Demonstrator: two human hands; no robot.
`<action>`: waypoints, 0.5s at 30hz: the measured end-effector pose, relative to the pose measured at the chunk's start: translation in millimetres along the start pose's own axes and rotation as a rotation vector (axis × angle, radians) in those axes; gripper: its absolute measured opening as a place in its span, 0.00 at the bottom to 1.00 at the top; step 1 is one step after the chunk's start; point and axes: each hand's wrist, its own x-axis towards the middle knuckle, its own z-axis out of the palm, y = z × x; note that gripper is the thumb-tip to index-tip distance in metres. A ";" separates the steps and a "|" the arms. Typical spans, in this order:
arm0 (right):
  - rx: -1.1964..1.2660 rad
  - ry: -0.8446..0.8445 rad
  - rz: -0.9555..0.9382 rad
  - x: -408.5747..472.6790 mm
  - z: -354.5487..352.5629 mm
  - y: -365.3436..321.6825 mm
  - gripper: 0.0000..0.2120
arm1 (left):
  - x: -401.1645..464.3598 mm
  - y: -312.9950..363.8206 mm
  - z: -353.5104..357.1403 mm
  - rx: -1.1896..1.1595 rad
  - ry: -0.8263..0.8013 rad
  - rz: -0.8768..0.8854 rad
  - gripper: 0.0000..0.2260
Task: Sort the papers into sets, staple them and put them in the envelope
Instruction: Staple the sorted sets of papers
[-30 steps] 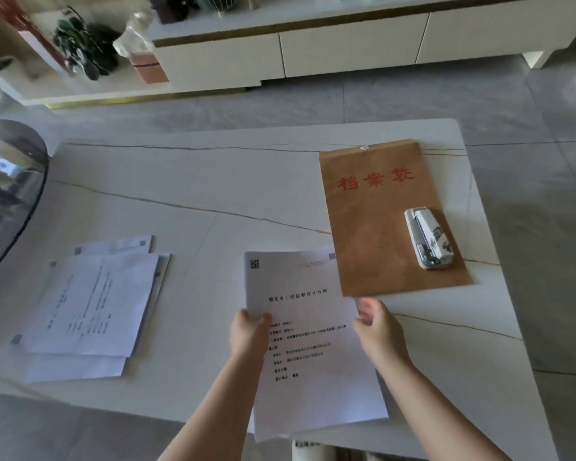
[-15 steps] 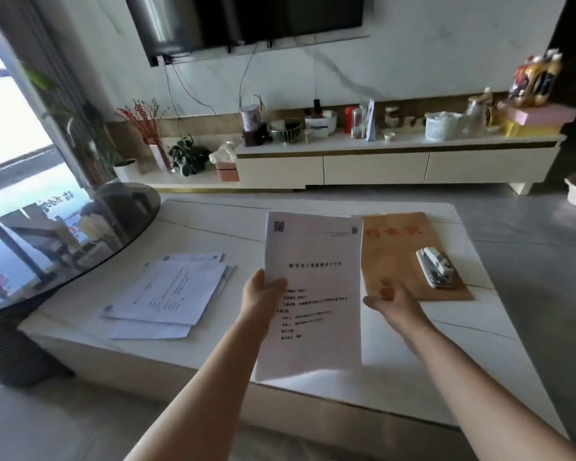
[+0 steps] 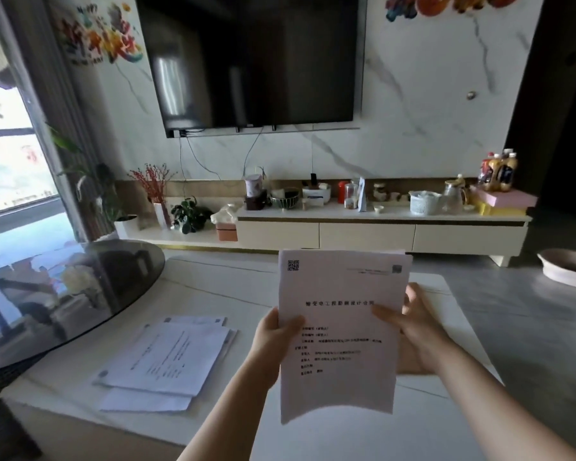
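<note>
I hold a set of printed white papers [image 3: 340, 331] upright in front of me, above the white marble table [image 3: 213, 294]. My left hand [image 3: 273, 341] grips its left edge with the thumb on the front page. My right hand [image 3: 413, 331] holds the right edge, thumb on the front and fingers behind the sheets. A loose pile of other printed papers [image 3: 167, 361] lies flat on the table to the left. The raised sheets hide the brown envelope and the stapler.
A dark round glass table [image 3: 64, 294] overlaps the marble table's left end. Beyond the table stands a low TV cabinet [image 3: 363, 234] crowded with jars, bottles and plants, under a wall-mounted TV [image 3: 253, 61]. A shallow basin [image 3: 569, 267] sits on the grey floor at right.
The papers came up from lying on the table to upright in the air. My right hand moved in and took their right edge. My view tilted up toward the TV wall.
</note>
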 end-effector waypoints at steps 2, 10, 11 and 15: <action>-0.062 0.010 -0.063 0.4 -1.8 2.3 0.21 | 7.1 -7.9 2.0 -0.040 0.011 -0.006 0.10; -0.147 0.120 -0.158 3.3 -12.8 31.9 0.06 | 23.7 -45.0 31.0 -0.016 0.105 0.033 0.07; -0.143 0.113 -0.162 3.7 -15.3 36.6 0.06 | 26.0 -49.7 34.0 -0.007 0.102 0.041 0.07; -0.147 0.122 -0.134 6.2 -24.3 69.1 0.14 | 35.2 -67.3 42.7 0.043 0.093 0.020 0.14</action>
